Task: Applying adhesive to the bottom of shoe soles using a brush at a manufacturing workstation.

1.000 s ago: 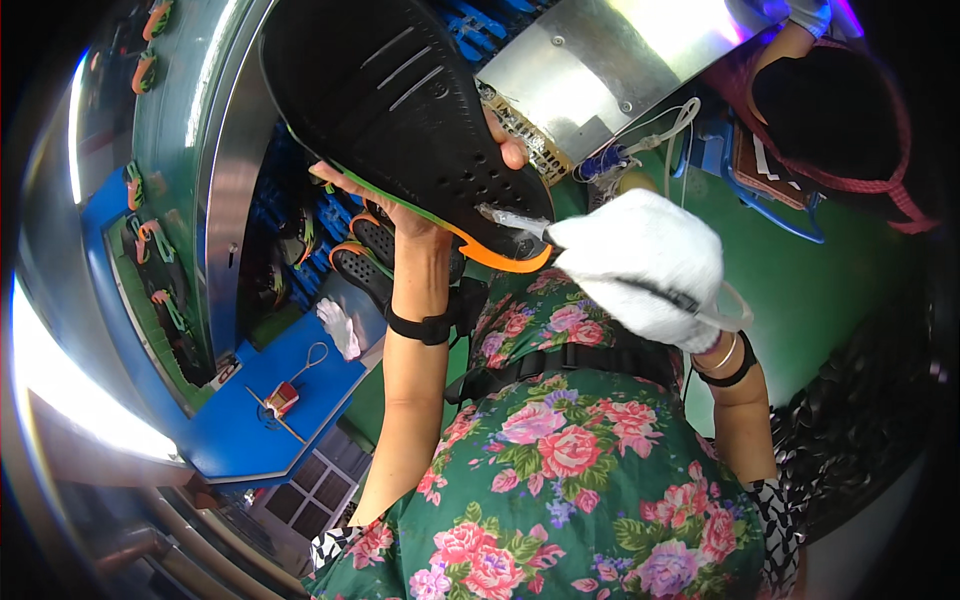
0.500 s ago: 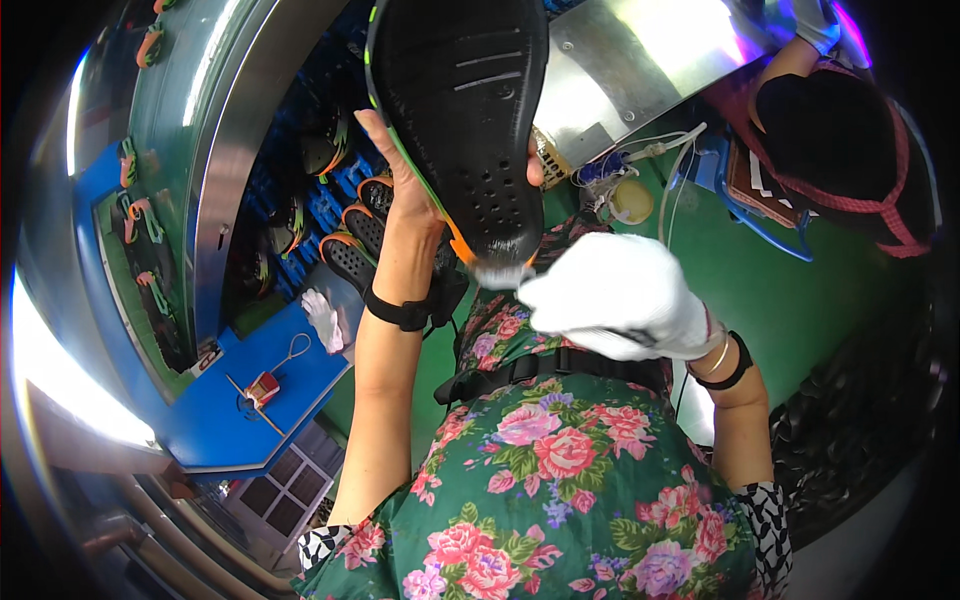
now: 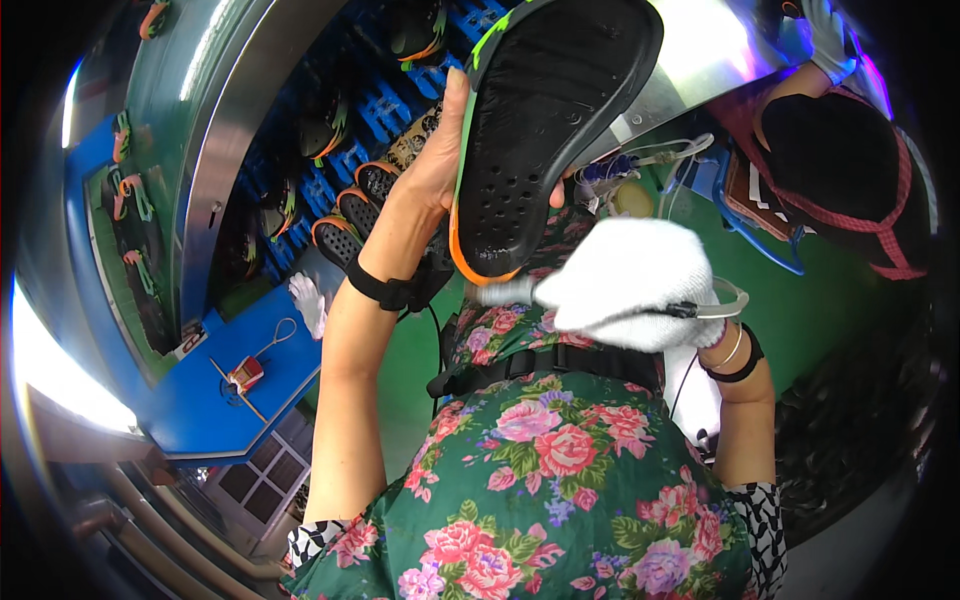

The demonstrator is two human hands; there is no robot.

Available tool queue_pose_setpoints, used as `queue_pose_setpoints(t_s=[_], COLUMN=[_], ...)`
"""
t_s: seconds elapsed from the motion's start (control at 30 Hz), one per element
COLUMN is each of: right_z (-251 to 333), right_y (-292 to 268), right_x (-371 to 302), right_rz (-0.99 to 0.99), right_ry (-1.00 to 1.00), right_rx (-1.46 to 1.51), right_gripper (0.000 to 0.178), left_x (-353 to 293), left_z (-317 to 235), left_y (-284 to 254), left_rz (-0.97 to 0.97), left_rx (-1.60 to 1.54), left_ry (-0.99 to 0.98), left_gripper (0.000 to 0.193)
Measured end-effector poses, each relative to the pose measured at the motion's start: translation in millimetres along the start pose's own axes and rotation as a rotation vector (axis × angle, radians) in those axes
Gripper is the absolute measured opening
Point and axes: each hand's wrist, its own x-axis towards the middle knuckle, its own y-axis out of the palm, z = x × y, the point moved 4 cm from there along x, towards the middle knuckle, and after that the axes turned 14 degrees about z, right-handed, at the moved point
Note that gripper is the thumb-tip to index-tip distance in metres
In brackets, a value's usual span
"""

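Note:
My bare left hand (image 3: 440, 150) is closed round a black shoe sole (image 3: 520, 140) with green and orange edges, held up with its inner face and small holes towards me. The thumb lies along the green edge and a fingertip shows at the far side. In a white knitted glove, my right hand (image 3: 630, 285) is closed on a brush (image 3: 505, 292). The pale bristles are at the sole's orange rounded end, touching or very near its rim. Most of the brush's handle is hidden in the glove; a thin pale loop shows by the wrist.
Beyond the sole, blue racks (image 3: 380, 105) carry several black and orange shoe parts. A blue table (image 3: 215, 390) at left bears a white glove (image 3: 308, 303) and a small red item (image 3: 245, 375). A metal surface (image 3: 700, 60) and another person (image 3: 830, 150) are at right.
My left hand has moved right with the sole and tilted it, its top leaning right. The brush has shifted slightly down and follows the rounded end; my right hand has moved a little right.

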Motion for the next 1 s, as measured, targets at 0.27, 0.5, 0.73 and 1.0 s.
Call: queue_pose_setpoints(t_s=[0.27, 0.5, 0.73, 1.0], right_z=[-7.1, -11.8, -12.8, -2.6], right_y=[2.6, 0.0, -9.9, -52.3], right_x=[-0.1, 10.5, 18.7, 13.4], right_rz=[0.103, 0.222, 0.133, -0.442], right_ry=[0.06, 0.003, 0.143, 0.397], right_rx=[-0.118, -0.266, 0.07, -0.05], right_gripper=[0.025, 0.026, 0.014, 0.02], left_x=[5.3, 4.9, -3.6, -12.9], left_z=[-4.2, -6.8, 5.1, 31.0], left_y=[-3.2, 1.2, -27.1, -7.7], left_rz=[-0.093, -0.371, -0.218, -0.191], left_rx=[0.244, 0.288, 0.003, -0.216], left_ry=[-0.273, -0.483, -0.36, 0.048], left_gripper=[0.103, 0.073, 0.093, 0.064])
